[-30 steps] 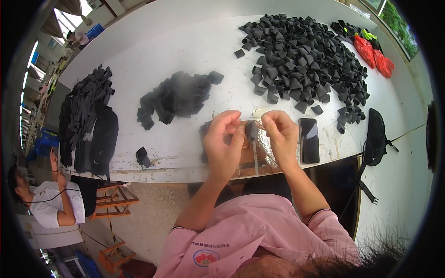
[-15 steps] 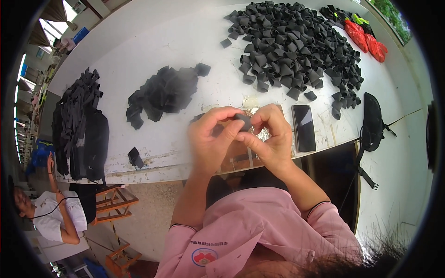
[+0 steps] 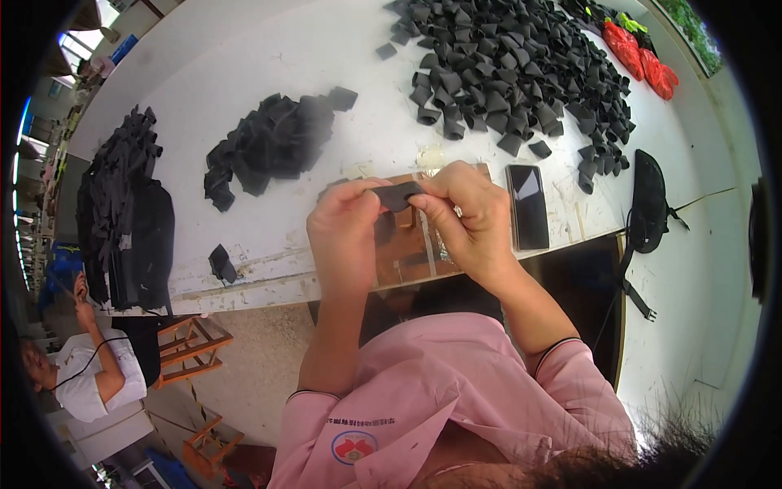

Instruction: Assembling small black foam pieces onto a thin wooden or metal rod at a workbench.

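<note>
Between my two hands, above the table, a small black fabric piece is stretched out sideways. My left hand pinches its left end between thumb and fingers. Its right end is gripped by my right hand, with the thumb at the edge. Below them lies a brown board with tape strips and a shiny patch, partly hidden by my hands. A heap of flat black pieces lies to the left. Far right of my hands spreads a big pile of short black tubes.
A phone lies right of the board. A lone black piece rests near the front edge. Black strips are stacked at far left. A black strapped pouch and red bags are at right. A person sits beyond a wooden stool.
The black piece was bunched and rounded between my fingers; now it is drawn out flatter and longer. My hands have moved slightly apart. The whole view has shifted a little.
</note>
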### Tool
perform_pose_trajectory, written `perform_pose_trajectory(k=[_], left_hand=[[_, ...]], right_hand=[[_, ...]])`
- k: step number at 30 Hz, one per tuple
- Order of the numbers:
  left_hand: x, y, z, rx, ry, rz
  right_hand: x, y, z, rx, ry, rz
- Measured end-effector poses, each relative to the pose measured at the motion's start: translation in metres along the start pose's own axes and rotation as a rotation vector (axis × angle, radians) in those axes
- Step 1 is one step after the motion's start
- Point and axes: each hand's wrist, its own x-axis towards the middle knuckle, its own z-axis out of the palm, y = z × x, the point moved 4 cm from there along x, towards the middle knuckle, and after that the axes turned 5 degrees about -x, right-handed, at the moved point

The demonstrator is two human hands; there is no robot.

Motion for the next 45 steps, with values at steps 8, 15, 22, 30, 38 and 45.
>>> perform_pose_trajectory(k=[8, 15, 22, 30, 38, 45], left_hand=[[0.011, 0.011, 0.021, 0.497, -0.112, 0.181], [0.01, 0.018, 0.013, 0.725, -0.135, 0.368], [-0.012, -0.035, -0.074, 1.243, 0.232, 0.022], [-0.003, -0.046, -0.1, 1.601, 0.145, 0.095], [-0.026, -0.019, -0.068, 0.617, 0.466, -0.094], [-0.066, -0.031, -0.045, -0.148, 0.118, -0.439]], right_hand=[[-0.006, 0.012, 0.012, 0.039, 0.058, -0.002], [0.004, 0.002, -0.002, 0.025, -0.07, 0.021], [0.012, 0.07, -0.029, 0.318, 0.235, 0.488], [-0.096, 0.066, 0.04, 0.563, -0.388, 0.872], [-0.089, 0.04, 0.074, 0.481, -0.257, 0.591], [-0.084, 0.043, 0.073, 1.04, -0.208, 0.978]])
